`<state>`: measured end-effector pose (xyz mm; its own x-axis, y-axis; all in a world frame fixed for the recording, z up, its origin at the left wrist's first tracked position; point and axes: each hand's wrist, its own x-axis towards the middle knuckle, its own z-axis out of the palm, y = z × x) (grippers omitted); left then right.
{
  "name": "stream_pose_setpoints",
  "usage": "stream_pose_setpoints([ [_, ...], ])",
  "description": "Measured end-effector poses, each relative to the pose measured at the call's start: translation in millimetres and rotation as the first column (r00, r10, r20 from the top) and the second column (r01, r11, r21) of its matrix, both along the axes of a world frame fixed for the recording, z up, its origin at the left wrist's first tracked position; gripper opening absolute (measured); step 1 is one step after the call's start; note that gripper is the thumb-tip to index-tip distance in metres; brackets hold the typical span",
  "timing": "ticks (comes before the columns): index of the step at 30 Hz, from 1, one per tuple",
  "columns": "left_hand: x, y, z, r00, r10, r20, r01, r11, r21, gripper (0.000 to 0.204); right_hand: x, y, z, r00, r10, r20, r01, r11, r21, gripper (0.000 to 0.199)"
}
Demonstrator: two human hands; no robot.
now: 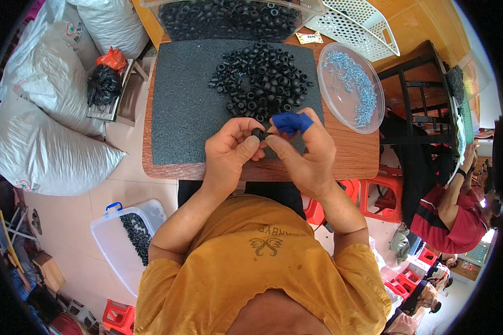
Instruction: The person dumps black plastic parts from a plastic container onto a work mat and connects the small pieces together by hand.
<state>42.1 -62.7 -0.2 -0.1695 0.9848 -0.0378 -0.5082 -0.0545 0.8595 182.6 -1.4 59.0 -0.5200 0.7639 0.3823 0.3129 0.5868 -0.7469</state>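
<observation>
My left hand (pixel 232 146) pinches a small round black plastic part (pixel 257 133) over the near edge of a dark grey foam mat (pixel 179 100). Close against it is my right hand (pixel 307 153), thumb and fingers pressed together at the part's right side. Whatever lies between those right fingertips is too small to make out. Blue tape (pixel 292 123) wraps a finger of the right hand. Just beyond both hands, a heap of similar black parts (pixel 262 78) is spread on the mat.
A clear bin (pixel 235 28) of black parts stands at the back. Right of the mat lies a round clear tray (pixel 332 97) with small shiny bluish pieces (pixel 360 89), near a white perforated basket (pixel 355 25). White sacks (pixel 56 151) fill the left; another person (pixel 450 218) sits at right.
</observation>
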Motion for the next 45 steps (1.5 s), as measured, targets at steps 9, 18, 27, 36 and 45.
stream_pose_setpoints([
  [9,3.1,-4.0,5.8,0.979,0.089,-0.183,-0.081,0.995,0.053,0.018,-5.2,3.4,-5.3,1.000,0.026,0.001,-0.026,0.983,0.179,0.023],
  [18,-0.2,-2.2,15.5,0.987,0.029,-0.160,-0.030,1.000,-0.004,0.022,-2.2,5.2,-11.2,0.994,0.000,-0.105,-0.002,1.000,-0.018,0.022],
  [27,5.3,1.7,19.8,0.968,0.070,-0.240,-0.074,0.997,-0.005,0.020,-6.4,5.4,-10.0,0.997,-0.073,-0.040,0.083,0.918,0.388,0.023],
  [36,-0.1,1.7,10.7,0.796,0.089,-0.598,-0.054,0.996,0.077,0.021,-2.0,13.0,-1.9,0.996,0.063,0.064,-0.080,0.945,0.317,0.024],
  [45,-2.0,3.1,22.9,0.913,-0.016,-0.408,-0.010,0.998,-0.061,0.018,-4.2,7.6,-5.7,0.999,0.044,0.026,-0.050,0.950,0.308,0.025],
])
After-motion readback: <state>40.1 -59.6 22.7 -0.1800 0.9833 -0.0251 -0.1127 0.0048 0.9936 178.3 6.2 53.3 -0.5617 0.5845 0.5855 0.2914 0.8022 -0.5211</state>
